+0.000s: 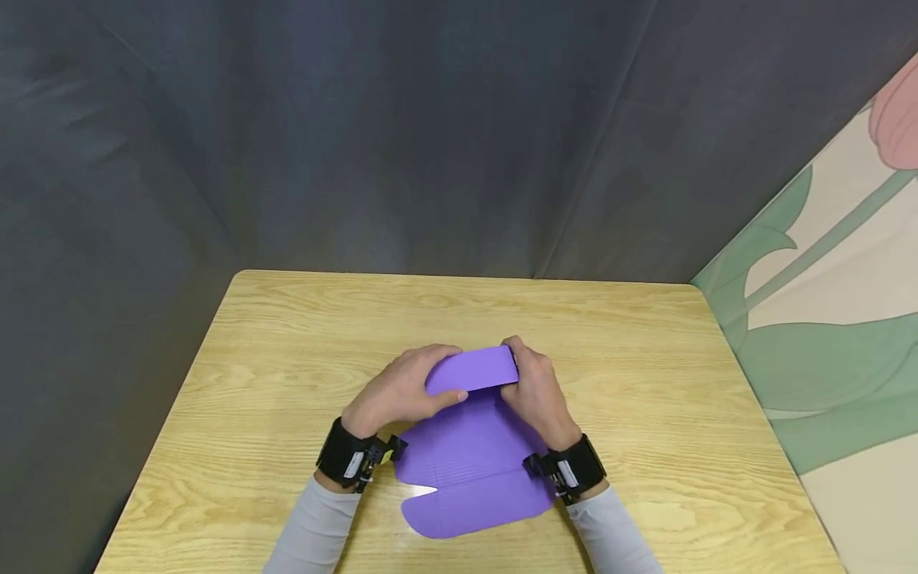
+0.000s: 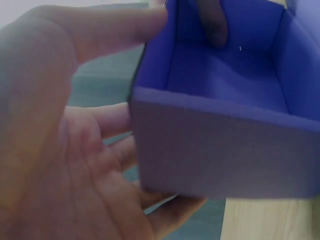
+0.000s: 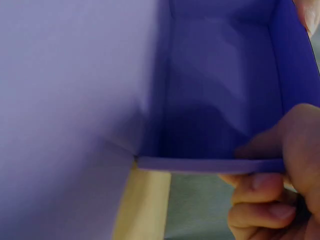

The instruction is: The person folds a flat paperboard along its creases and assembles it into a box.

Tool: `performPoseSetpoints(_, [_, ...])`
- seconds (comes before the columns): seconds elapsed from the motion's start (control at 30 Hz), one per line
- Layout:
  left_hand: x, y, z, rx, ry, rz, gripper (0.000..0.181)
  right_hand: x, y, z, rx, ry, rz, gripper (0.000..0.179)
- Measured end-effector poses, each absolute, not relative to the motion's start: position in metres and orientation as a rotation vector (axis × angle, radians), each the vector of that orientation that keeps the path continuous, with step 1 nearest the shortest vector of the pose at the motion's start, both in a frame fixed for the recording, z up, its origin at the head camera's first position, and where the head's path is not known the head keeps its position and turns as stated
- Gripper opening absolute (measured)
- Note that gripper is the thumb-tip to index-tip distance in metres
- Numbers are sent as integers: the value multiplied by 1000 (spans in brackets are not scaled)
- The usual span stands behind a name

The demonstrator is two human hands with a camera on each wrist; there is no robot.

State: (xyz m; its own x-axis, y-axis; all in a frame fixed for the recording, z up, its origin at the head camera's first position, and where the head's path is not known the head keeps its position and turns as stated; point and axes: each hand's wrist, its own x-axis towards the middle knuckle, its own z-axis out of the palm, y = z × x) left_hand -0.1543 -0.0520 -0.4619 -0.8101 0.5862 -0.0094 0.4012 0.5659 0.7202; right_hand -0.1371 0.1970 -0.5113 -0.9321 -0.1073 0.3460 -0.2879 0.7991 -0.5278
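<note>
A purple cardboard box is held above the table, tipped so its open inside faces the person. Its unfolded lid hangs toward the person, with a creased end flap. My left hand grips the box's left end; in the left wrist view the thumb lies at the rim, the other fingers outside the box and partly hidden. At the opposite end, my right hand pinches the side wall. The right wrist view shows the thumb inside the box and curled fingers outside.
Beneath the hands is a light wood-grain table. A dark curtain hangs behind it, and a flowered cloth hangs on the right. Each wrist wears a black camera band.
</note>
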Motion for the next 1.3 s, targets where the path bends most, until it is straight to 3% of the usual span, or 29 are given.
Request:
performPoseSetpoints(0.33, [-150,-48,-460,888,2751,1028,48,-132,197,-499,344,-2663,955,55])
performPoseSetpoints(0.57, [-159,-59,-460,763,2802,1126,51,-128,212,-483,370,-2622,980,55])
performPoseSetpoints(0.8, [-169,-67,-465,612,2840,1287,56,-128,235,-472,216,-2549,937,55])
performPoseSetpoints(1.1, [-177,-67,-470,402,2851,1516,52,-131,248,-474,77,-2617,896,68])
performPoseSetpoints(1.3, [-183,-66,-468,217,2849,1729,56,-136,252,-473,-33,-2664,1032,91])
